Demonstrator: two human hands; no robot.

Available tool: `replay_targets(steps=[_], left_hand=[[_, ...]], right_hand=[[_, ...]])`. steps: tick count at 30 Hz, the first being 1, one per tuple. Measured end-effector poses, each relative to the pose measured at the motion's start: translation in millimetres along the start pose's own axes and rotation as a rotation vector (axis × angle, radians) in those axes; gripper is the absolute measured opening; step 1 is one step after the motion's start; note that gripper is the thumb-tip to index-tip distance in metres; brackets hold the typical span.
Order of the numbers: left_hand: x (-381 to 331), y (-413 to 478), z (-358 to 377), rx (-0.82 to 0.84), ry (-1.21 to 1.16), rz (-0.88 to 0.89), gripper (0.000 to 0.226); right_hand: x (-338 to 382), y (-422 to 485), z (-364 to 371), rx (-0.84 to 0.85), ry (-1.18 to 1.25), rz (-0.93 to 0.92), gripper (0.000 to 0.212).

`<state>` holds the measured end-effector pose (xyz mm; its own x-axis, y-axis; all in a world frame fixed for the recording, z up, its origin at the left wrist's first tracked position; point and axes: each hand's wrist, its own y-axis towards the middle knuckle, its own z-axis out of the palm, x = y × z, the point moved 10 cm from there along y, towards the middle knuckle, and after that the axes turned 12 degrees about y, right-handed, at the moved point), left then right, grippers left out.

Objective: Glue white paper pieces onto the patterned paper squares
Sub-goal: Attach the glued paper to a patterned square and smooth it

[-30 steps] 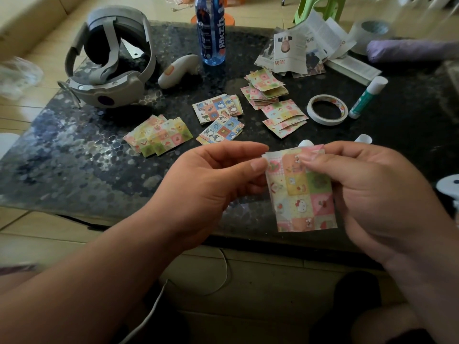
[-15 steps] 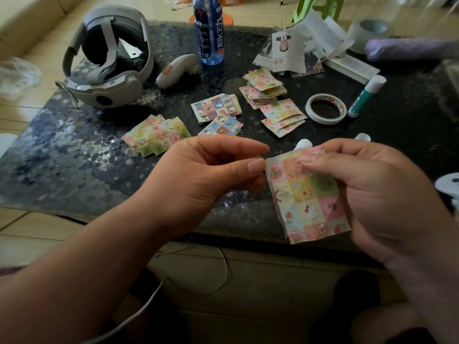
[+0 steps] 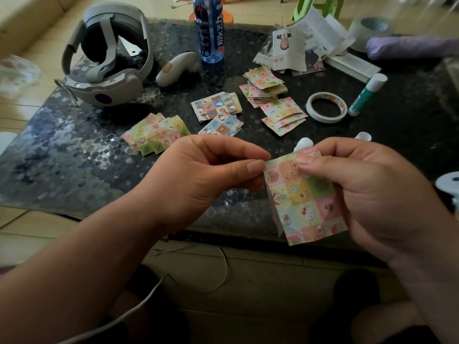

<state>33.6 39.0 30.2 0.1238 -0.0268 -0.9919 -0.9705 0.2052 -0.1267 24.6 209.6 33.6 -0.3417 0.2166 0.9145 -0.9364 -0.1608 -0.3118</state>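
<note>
Both hands hold one patterned paper square point(image 3: 306, 202) over the table's near edge. My left hand point(image 3: 203, 180) pinches its upper left corner between thumb and forefinger. My right hand point(image 3: 367, 192) pinches its top edge, thumb on the printed face. A white layer shows along the square's left edge. Several stacks of patterned squares lie on the table: yellow-pink ones point(image 3: 156, 132), blue cartoon ones point(image 3: 218, 112) and a pile point(image 3: 268, 88) further back. A glue stick point(image 3: 367, 94) lies at the right.
On the dark table point(image 3: 74, 155) stand a grey headset point(image 3: 106, 58), a white controller point(image 3: 175, 68), a blue bottle point(image 3: 210, 33), a tape ring point(image 3: 326, 108), folded printed papers point(image 3: 305, 43) and two white caps point(image 3: 304, 143). A cable point(image 3: 149, 294) hangs below.
The square's lower end has swung to the right and tilted, while both hands kept their pinch at its top edge.
</note>
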Motion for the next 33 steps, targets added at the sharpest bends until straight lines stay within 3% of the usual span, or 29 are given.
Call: replay_targets(steps=[3, 16, 33], left_hand=[[0.3, 0.1, 0.8, 0.021, 0.000, -0.005, 0.016], [4.6, 1.2, -1.2, 0.001, 0.041, -0.041, 0.018], [20.9, 0.4, -4.0, -0.140, 0.034, -0.175, 0.007]], right_hand=[[-2.8, 0.7, 1.0, 0.015, -0.003, 0.027, 0.008], [-4.8, 4.5, 0.3, 0.008, -0.034, -0.003, 0.028], [-9.3, 8.9, -5.5, -0.088, -0.184, -0.033, 0.012]])
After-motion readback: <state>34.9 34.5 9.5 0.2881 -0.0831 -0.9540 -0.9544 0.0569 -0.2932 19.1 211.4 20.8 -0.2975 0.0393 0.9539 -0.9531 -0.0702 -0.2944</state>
